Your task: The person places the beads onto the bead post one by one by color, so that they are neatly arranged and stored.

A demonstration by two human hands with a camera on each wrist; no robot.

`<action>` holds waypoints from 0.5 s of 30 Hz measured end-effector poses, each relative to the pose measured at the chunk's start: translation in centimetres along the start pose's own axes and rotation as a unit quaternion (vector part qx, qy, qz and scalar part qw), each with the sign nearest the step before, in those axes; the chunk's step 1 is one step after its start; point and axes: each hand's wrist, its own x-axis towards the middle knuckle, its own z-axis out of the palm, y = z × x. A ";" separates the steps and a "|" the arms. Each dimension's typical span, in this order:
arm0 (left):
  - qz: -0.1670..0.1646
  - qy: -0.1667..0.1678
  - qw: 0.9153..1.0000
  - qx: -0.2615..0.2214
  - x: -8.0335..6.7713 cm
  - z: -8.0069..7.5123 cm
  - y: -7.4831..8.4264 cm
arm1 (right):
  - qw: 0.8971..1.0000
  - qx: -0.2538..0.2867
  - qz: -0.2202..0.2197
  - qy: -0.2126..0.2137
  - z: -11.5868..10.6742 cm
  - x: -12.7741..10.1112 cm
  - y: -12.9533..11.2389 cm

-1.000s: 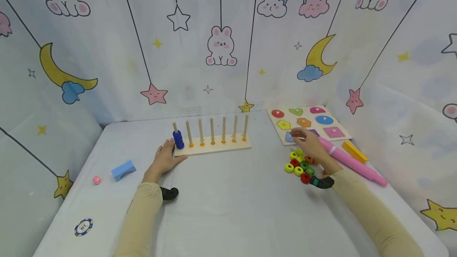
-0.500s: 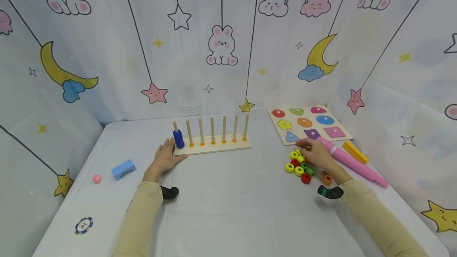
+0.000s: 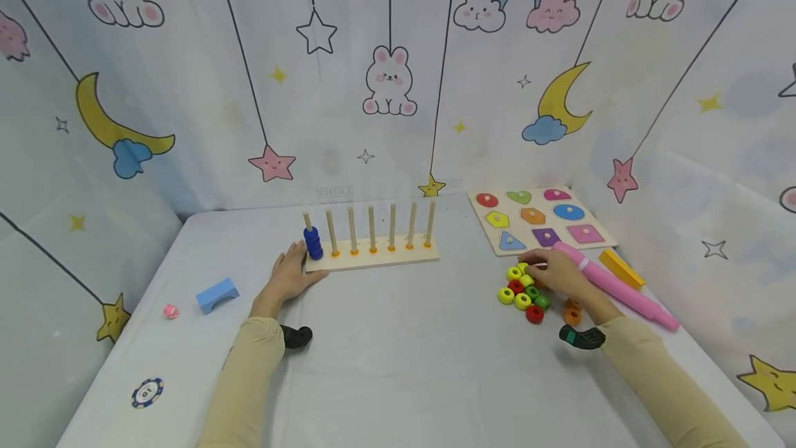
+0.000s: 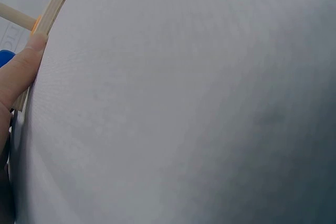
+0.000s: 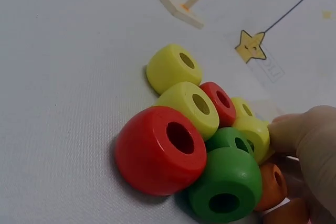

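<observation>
A wooden peg rack (image 3: 373,258) stands mid-table, with blue beads (image 3: 314,243) stacked on its leftmost peg. My left hand (image 3: 291,275) lies flat on the table, and a fingertip (image 4: 29,59) presses the rack's base edge (image 4: 55,8). My right hand (image 3: 555,274) hovers over a pile of beads (image 3: 522,290) in red, yellow, green and orange. In the right wrist view a fingertip (image 5: 307,135) touches a yellow bead (image 5: 253,132), beside a big red bead (image 5: 160,150) and a green bead (image 5: 226,182). Whether the fingers pinch a bead is hidden.
A shape puzzle board (image 3: 539,220) lies at the back right. A pink rolling pin (image 3: 616,287) and an orange block (image 3: 619,267) lie right of the beads. At the left are a blue block (image 3: 215,294), a small pink piece (image 3: 170,311) and a chip (image 3: 146,393).
My right hand has drawn back from the puzzle board's front edge and come down onto the bead pile. The left hand has stayed at the rack's end.
</observation>
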 end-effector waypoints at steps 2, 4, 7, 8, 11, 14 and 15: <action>0.000 0.000 1.000 0.003 0.0 0.0 -0.1 | 1.000 -0.008 -0.009 -0.003 -0.1 0.1 0.0; 0.001 0.002 1.000 0.004 -0.1 -0.1 -0.1 | 1.000 -0.005 -0.010 -0.003 -0.2 0.2 -0.1; 0.004 0.010 1.000 0.001 -0.3 -0.2 -0.2 | 1.000 0.006 -0.007 0.010 -0.4 0.4 -0.4; 0.006 0.012 1.000 0.000 -0.3 -0.3 -0.1 | 1.000 0.010 -0.008 0.019 -0.4 0.5 -0.6; 0.014 0.015 1.000 0.000 -0.3 -0.2 0.0 | 0.998 0.029 -0.010 0.048 -0.7 0.9 -1.3; 0.015 0.013 1.000 0.004 -0.2 0.0 0.0 | 0.997 0.042 -0.024 0.062 -0.7 1.6 -2.4; 0.014 0.013 1.000 0.005 -0.1 0.0 0.0 | 0.996 0.049 -0.030 0.064 -0.7 1.9 -2.8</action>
